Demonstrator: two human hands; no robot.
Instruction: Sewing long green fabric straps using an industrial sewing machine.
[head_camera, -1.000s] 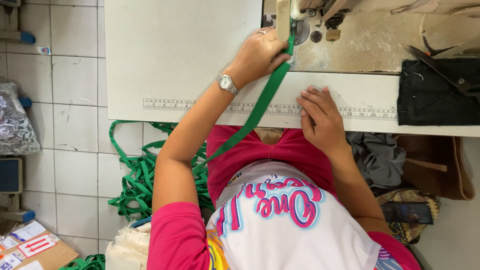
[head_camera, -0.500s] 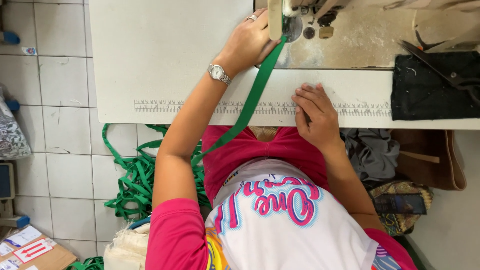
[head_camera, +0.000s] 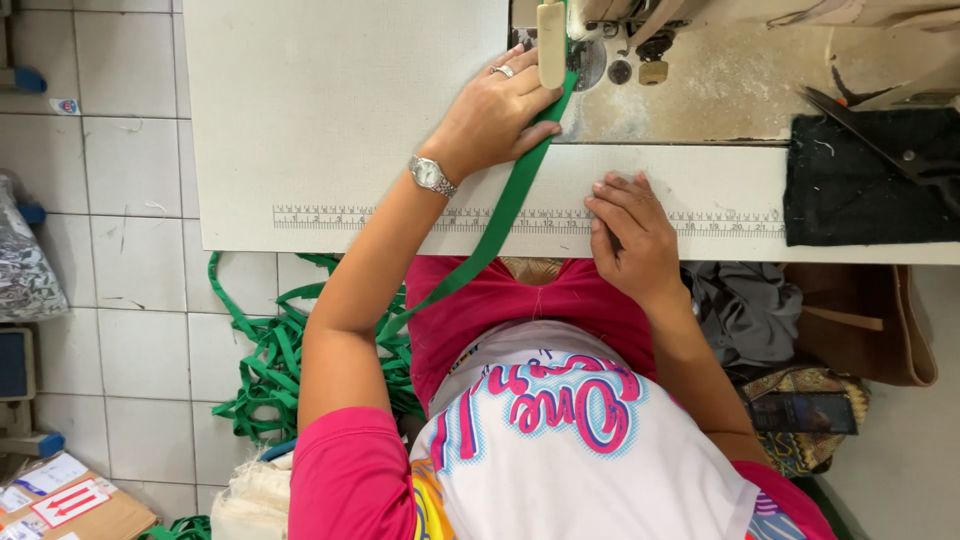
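Observation:
A long green strap (head_camera: 500, 215) runs from a tangled pile on the floor (head_camera: 270, 360) up over the table edge toward the sewing machine (head_camera: 640, 45). My left hand (head_camera: 495, 115), with a wristwatch and a ring, lies on the strap close to the machine's foot and presses it onto the table. My right hand (head_camera: 630, 235) rests flat on the white table (head_camera: 330, 120) near the front edge, over the printed ruler strip, holding nothing. The strap's end under the machine is hidden.
A black cloth with scissors (head_camera: 870, 170) lies at the table's right. A brown bag (head_camera: 870, 320), grey fabric and a phone (head_camera: 800, 412) sit below the table on the right. Tiled floor, a cardboard box (head_camera: 70, 505) and a silvery bag (head_camera: 25, 265) are at left.
The view has shifted, so the table and hands sit lower in frame. My left hand stays on the strap near the machine; my right hand stays flat near the table edge.

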